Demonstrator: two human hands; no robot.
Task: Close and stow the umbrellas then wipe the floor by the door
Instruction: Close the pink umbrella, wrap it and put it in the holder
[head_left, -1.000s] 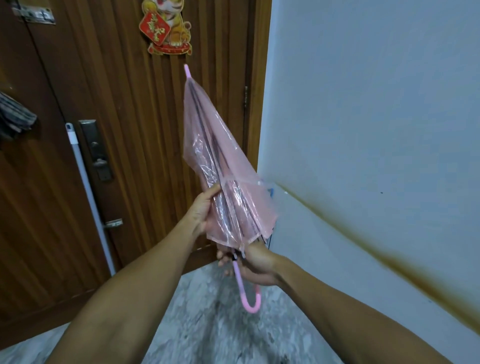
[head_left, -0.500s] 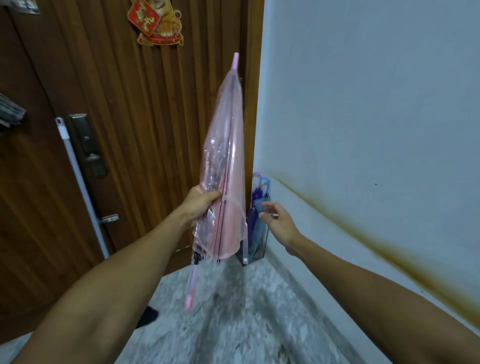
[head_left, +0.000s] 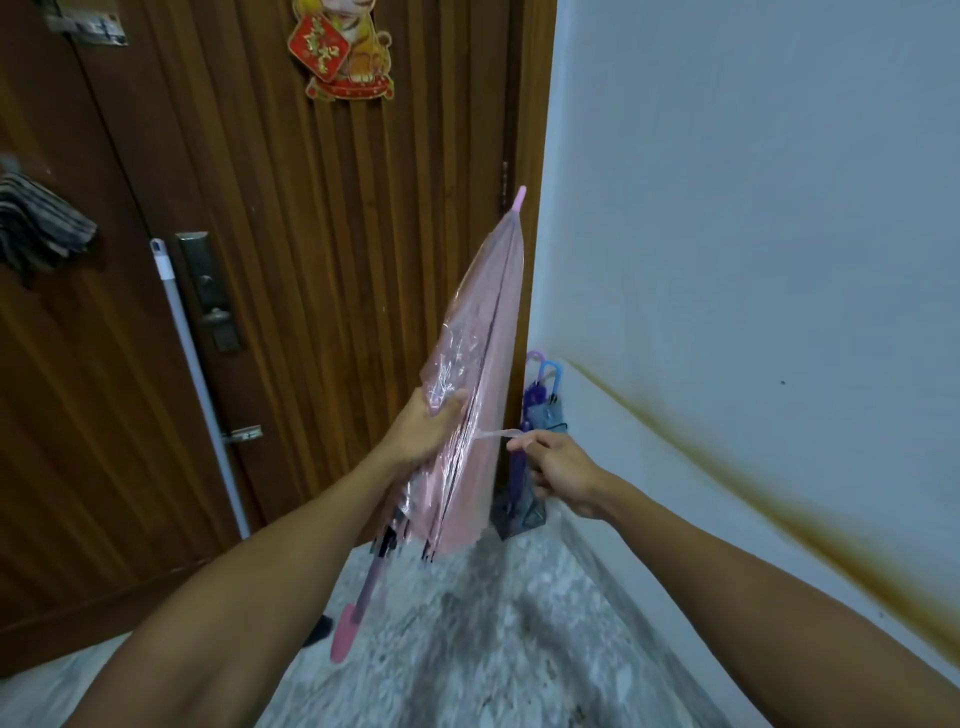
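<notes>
A folded pink see-through umbrella (head_left: 480, 353) points tip-up toward the door frame, its pink handle (head_left: 347, 631) hanging low over the floor. My left hand (head_left: 426, 426) grips the bunched canopy around its middle. My right hand (head_left: 553, 467) pinches the umbrella's thin closing strap (head_left: 493, 435) and holds it out taut to the right. Behind my right hand, in the corner, a small stand (head_left: 524, 512) holds two closed umbrellas with purple and blue hooked handles (head_left: 545, 374).
A wooden door (head_left: 311, 260) with a lock plate (head_left: 210, 291) fills the left. A white pole (head_left: 200, 389) leans on it, and a dark cloth (head_left: 39, 228) hangs at far left. White wall with a brown stain (head_left: 753, 493) on the right; speckled stone floor (head_left: 493, 623) below.
My right hand, free beside the stand half a second ago, now has the strap pulled out. The umbrella has tilted, tip toward the right and lower; its handle swung left.
</notes>
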